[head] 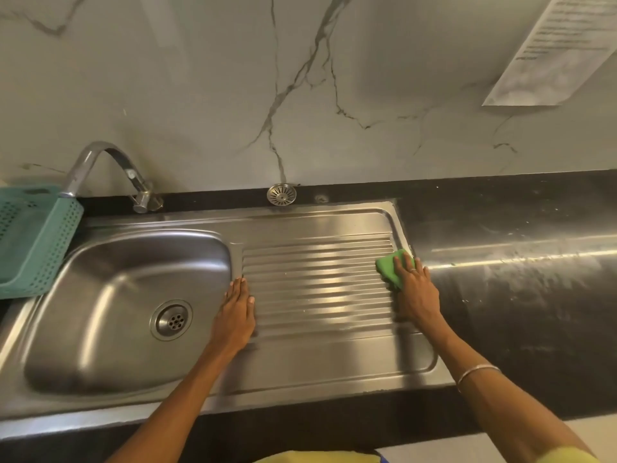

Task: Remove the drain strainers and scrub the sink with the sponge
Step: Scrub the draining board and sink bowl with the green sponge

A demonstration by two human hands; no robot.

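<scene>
Green sponge (pixel 394 267) on ribbed steel drainboard (pixel 317 282)

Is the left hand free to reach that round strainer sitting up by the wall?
Probably yes. The left hand lies flat and holds nothing, and only bare ribbed drainboard lies between it and the strainer on the dark ledge.

Sink (pixel 127 272): brushed steel, satin sheen, ribbed drainboard. Strainer (pixel 281 194) behind sink: shiny perforated metal. Tap (pixel 100 168): dull chrome. Basket (pixel 40 242): matt perforated plastic. Desk (pixel 517 262): glossy dark stone, smeared. Wall (pixel 200 95): smooth marble-look.
</scene>
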